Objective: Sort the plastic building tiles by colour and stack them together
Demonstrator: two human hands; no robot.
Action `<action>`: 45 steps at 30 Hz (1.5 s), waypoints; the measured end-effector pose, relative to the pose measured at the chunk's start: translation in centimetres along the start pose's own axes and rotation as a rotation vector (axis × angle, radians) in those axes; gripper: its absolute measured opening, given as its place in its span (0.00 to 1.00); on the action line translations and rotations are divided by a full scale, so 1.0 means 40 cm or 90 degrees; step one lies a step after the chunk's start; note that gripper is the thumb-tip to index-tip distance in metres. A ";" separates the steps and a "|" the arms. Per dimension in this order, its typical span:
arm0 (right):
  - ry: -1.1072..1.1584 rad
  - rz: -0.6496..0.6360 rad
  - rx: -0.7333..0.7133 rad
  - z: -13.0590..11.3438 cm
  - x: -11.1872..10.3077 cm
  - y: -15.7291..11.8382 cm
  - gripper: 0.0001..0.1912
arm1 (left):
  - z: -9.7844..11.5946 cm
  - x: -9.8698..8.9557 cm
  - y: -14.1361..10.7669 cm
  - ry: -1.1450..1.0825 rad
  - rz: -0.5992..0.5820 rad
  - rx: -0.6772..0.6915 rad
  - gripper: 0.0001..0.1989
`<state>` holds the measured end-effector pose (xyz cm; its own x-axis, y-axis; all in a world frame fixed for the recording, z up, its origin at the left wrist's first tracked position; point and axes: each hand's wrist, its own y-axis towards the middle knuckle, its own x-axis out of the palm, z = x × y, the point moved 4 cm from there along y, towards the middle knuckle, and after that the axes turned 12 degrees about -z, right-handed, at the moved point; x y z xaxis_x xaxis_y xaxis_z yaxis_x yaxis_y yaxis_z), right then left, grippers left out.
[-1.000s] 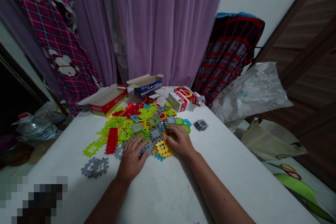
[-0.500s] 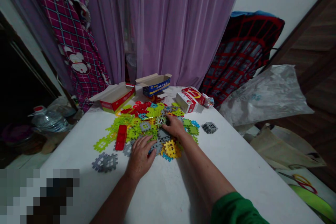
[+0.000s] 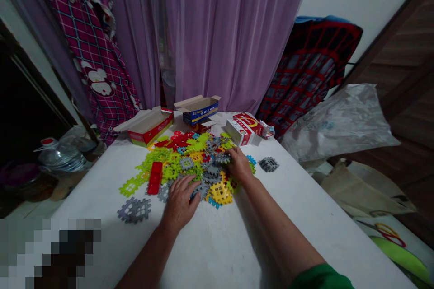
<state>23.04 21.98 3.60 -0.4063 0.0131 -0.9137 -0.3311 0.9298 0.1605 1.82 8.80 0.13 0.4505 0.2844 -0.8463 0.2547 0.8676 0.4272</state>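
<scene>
Flat toothed plastic pieces in green, red, yellow, blue and grey lie in a heap on the white table [image 3: 217, 248]. My left hand [image 3: 182, 198] rests with fingers apart on grey pieces at the heap's near edge. A red block [image 3: 155, 178] lies to its left, and a yellow window piece [image 3: 220, 193] to its right. My right hand [image 3: 238, 162] is at the heap's right side, its fingertips closed on a grey piece [image 3: 222, 158]. Separate grey pieces lie at the left [image 3: 134, 210] and at the right [image 3: 269, 164].
Behind the heap stand an open red box [image 3: 151, 131], an open blue box [image 3: 201, 110] and a red and white box [image 3: 240, 130]. Purple curtains hang beyond the table. A clear plastic bag [image 3: 342, 122] is at the right, above scissors [image 3: 388, 233].
My right hand has moved right, from the heap's middle to its right side. The green piece at its fingers is gone from there and a grey one shows instead. My left hand has stayed put.
</scene>
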 end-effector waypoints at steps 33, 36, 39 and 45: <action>0.355 0.113 0.136 0.088 0.049 -0.177 0.24 | -0.014 0.002 0.005 -0.003 0.000 0.010 0.14; 0.370 0.123 0.127 0.116 0.040 -0.200 0.23 | -0.016 0.005 0.004 0.000 -0.007 0.007 0.14; 0.303 0.115 0.144 0.138 0.026 -0.226 0.23 | -0.019 0.007 0.004 0.003 -0.008 0.007 0.14; 0.173 0.026 0.120 0.168 -0.021 -0.270 0.22 | -0.021 0.006 0.005 0.015 -0.001 0.024 0.14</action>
<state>32.68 14.39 0.11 -0.6371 -0.0240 -0.7704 -0.1574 0.9825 0.0996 1.28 9.39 -0.26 0.4303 0.2930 -0.8538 0.2874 0.8521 0.4373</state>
